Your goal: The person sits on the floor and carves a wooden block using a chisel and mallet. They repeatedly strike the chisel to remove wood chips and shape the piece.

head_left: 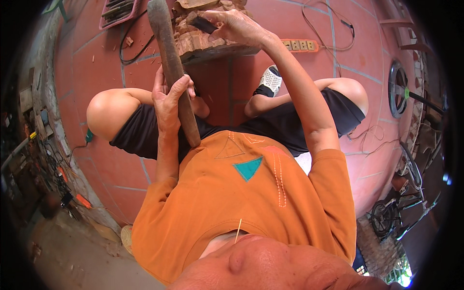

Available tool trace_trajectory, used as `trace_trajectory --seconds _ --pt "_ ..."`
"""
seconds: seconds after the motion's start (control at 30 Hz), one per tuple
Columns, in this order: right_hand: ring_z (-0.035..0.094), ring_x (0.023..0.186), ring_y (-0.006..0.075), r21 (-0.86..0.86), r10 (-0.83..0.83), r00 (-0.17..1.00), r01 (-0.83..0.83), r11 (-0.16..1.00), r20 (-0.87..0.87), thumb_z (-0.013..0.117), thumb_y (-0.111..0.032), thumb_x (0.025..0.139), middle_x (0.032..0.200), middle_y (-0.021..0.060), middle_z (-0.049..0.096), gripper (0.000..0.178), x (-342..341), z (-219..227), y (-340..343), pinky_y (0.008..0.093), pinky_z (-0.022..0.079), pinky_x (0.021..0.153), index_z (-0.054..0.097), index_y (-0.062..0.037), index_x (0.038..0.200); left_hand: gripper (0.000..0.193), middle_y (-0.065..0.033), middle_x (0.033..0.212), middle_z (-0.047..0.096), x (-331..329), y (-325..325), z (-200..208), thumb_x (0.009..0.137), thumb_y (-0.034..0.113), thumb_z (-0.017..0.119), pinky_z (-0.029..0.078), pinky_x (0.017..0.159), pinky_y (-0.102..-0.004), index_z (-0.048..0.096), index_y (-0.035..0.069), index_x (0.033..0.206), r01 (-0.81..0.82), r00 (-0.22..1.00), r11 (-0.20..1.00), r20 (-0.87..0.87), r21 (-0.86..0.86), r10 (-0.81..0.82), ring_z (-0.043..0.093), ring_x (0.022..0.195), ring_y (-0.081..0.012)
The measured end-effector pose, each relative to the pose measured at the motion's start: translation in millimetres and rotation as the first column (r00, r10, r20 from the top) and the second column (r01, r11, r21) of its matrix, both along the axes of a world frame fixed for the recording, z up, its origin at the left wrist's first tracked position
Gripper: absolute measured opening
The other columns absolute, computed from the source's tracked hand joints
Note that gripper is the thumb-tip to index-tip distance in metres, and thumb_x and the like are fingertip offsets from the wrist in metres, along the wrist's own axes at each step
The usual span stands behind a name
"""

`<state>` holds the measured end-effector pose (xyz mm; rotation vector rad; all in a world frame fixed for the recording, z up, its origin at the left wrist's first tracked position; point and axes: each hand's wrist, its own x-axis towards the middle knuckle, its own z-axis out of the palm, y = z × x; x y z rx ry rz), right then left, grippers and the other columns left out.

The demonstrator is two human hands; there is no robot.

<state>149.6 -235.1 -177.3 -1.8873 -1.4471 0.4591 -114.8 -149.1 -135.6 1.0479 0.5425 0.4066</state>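
My left hand (169,92) is closed round a long wooden club (174,63), thick at the far end and slanting down toward my lap. Its near end rests close to my orange shirt. My right hand (237,28) reaches forward and pinches a short, dark chisel-like tool (202,22) with a brown end. That tool lies over a rough piece of carved wood (212,47), which sits on the floor between my feet. The club's upper part hides some of the wood's left side, and the working tip of the dark tool cannot be made out.
A pink tray (104,21) of several carving tools stands at the far left, with a black cable (126,62) and wood chips near it. An orange power strip (302,45) lies to the right of the wood. Farther right are a wheel (398,89) and a bicycle (386,217).
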Motion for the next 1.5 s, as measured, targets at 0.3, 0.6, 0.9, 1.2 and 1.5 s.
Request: trace_trajectory --seconds 0.3,0.6,0.9,1.2,1.5 --pt "0.071 0.103 0.0378 0.015 0.001 1.000 -0.001 1.000 -0.008 0.086 -0.019 0.080 0.111 0.0177 0.073 0.059 -0.7 -4.0 -3.3 0.0472 0.056 0.087 0.060 -0.0138 0.133 0.046 -0.0072 0.089 0.065 2.8 -2.3 0.9 0.096 0.010 0.073 0.055 0.065 -0.0265 0.049 0.001 0.135 -0.012 1.000 0.999 -0.025 0.038 0.013 0.065 0.070 -0.0127" --pt "0.071 0.102 0.0364 0.016 -0.015 1.000 0.015 1.000 -0.010 0.086 -0.020 0.080 0.112 0.0164 0.074 0.058 -3.0 -0.8 -3.7 0.0462 0.057 0.087 0.061 -0.0151 0.132 0.049 -0.0075 0.088 0.065 3.4 -3.0 3.5 0.096 0.011 0.073 0.056 0.064 -0.0259 0.047 0.000 0.137 -0.011 0.999 0.997 -0.036 0.077 0.014 0.066 0.069 -0.0131" --pt "0.071 0.101 0.0369 0.066 -0.014 1.000 0.014 0.998 -0.005 0.087 -0.020 0.079 0.110 0.0170 0.074 0.061 -1.7 -8.1 -3.8 0.0466 0.056 0.087 0.061 -0.0148 0.133 0.057 -0.0079 0.089 0.064 4.3 -6.9 5.9 0.097 0.008 0.070 0.056 0.064 -0.0256 0.042 -0.002 0.146 -0.011 0.999 0.993 -0.035 0.116 0.015 0.065 0.068 -0.0126" --pt "0.073 0.100 0.0374 0.050 -0.016 0.999 0.015 0.999 0.028 0.086 -0.020 0.079 0.110 0.0186 0.075 0.056 -6.5 -4.3 -1.6 0.0463 0.057 0.086 0.063 -0.0126 0.130 0.074 -0.0096 0.095 0.064 6.6 -16.6 9.7 0.096 0.006 0.070 0.055 0.064 -0.0250 0.029 0.001 0.158 -0.119 0.992 0.972 0.056 0.200 0.110 0.064 0.069 -0.0120" --pt "0.072 0.103 0.0400 0.048 0.014 0.999 -0.016 0.999 0.045 0.084 -0.020 0.081 0.111 0.0222 0.074 0.054 -8.5 1.8 -4.2 0.0478 0.058 0.087 0.062 -0.0117 0.129 0.077 -0.0155 0.124 0.066 6.9 -4.8 2.7 0.093 0.007 0.074 0.054 0.091 -0.0308 0.034 0.001 0.159 0.058 0.986 0.891 -0.164 0.450 0.019 0.066 0.105 -0.0197"
